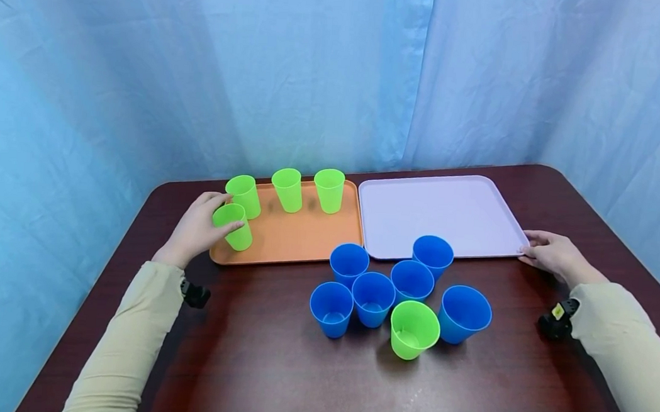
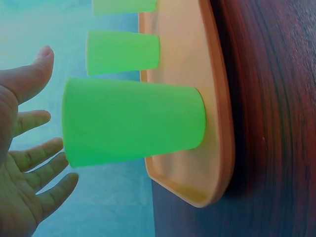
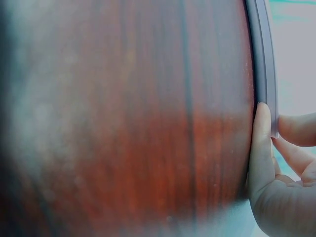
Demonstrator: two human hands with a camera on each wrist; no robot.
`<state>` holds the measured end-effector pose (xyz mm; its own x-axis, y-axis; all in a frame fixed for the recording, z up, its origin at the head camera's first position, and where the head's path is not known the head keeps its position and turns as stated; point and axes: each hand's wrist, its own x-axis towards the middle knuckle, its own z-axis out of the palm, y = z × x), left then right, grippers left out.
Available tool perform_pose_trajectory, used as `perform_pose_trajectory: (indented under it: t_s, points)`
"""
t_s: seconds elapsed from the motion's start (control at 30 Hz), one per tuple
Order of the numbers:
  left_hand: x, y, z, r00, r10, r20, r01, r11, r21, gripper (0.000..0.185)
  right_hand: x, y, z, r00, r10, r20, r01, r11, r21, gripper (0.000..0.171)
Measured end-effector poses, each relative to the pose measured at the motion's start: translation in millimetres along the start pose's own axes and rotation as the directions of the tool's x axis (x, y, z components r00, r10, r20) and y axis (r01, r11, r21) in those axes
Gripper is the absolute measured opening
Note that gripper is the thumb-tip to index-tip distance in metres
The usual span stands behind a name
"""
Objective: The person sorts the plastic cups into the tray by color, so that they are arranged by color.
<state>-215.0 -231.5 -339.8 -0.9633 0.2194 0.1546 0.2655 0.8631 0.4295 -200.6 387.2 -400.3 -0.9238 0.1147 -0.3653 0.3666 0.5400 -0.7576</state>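
My left hand (image 1: 199, 228) hovers at the orange tray's (image 1: 299, 239) left end, beside an upright green cup (image 1: 233, 225). In the left wrist view its fingers (image 2: 37, 170) are spread and stand apart from that cup (image 2: 133, 121). Three more green cups (image 1: 288, 189) line the tray's far side. My right hand (image 1: 551, 254) holds the front right corner of the bare lavender tray (image 1: 448, 213). In the right wrist view the thumb (image 3: 260, 148) lies along the rim (image 3: 264, 59) and the fingers sit over it.
Several blue cups (image 1: 372, 297) and one green cup (image 1: 413, 329) stand bunched on the dark wooden table (image 1: 274, 379) in front of the trays. One blue cup (image 1: 432, 255) overlaps the lavender tray's front edge. Blue curtains hang behind the table.
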Motion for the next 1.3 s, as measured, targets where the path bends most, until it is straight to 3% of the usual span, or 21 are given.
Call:
perform_pose_trajectory:
  t_s: [0.43, 0.83, 1.1, 1.3]
  points:
    - [-2.1, 17.5, -0.3, 0.997, 0.066, -0.032, -0.066, 0.998, -0.001, 0.062, 0, -1, -1, 1.0, 0.001, 0.003, -0.001, 1.0, -0.004, 0.059]
    - [-7.8, 42.7, -3.3, 0.983, 0.167, -0.081, -0.17, 0.985, -0.024, 0.063, 1, 0, -1, 1.0, -0.01, 0.008, 0.01, 1.0, -0.006, 0.061]
    - [-11.0, 63.7, -4.3, 0.954, 0.276, -0.114, -0.28, 0.96, -0.024, 0.064, 1, 0, -1, 1.0, -0.009, 0.007, 0.009, 1.0, -0.017, 0.062]
    - [-12.7, 85.5, -2.7, 0.914, 0.386, -0.124, -0.392, 0.919, -0.03, 0.064, 1, 0, -1, 1.0, -0.003, 0.0, 0.003, 1.0, -0.019, 0.061]
